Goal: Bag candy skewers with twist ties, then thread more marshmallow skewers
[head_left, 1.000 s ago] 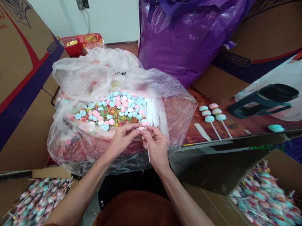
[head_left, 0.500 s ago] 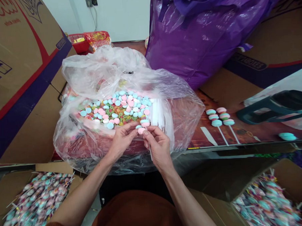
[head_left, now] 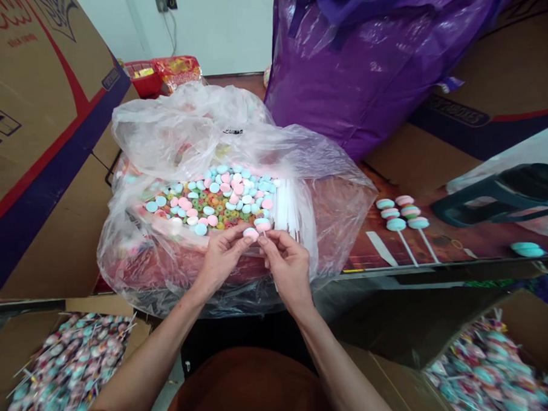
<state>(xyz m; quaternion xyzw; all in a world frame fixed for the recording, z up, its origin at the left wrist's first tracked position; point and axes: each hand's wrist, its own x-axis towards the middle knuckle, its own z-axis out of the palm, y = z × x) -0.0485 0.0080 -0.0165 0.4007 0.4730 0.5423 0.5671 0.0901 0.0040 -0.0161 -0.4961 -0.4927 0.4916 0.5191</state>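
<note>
Between thumb and fingers, my left hand [head_left: 222, 256] pinches a pink-and-blue marshmallow [head_left: 251, 234]. Right beside it, my right hand [head_left: 285, 262] is closed on a white stick whose top carries another pink-and-blue marshmallow [head_left: 262, 224]. Much of that stick is hidden by my fingers. Just beyond both hands lies a spread of loose pink, blue and white marshmallows [head_left: 225, 186] with green and orange ring gummies [head_left: 210, 199] among them. White sticks [head_left: 283, 205] lie in a bundle to the right of the candy.
Two finished-looking candy skewers [head_left: 396, 224] lie to the right near a dark bottle [head_left: 496, 196] and a lone blue marshmallow [head_left: 527, 249]. Clear plastic [head_left: 184, 121] surrounds the candy. A purple bag [head_left: 363, 62] stands behind; a tall carton [head_left: 39, 149] is left. Boxes of wrapped skewers [head_left: 72, 360] sit below.
The marshmallow in my left hand has turned, from its pink face showing to its edge showing, and shifted slightly left, apart from the stick. My right hand keeps its grip.
</note>
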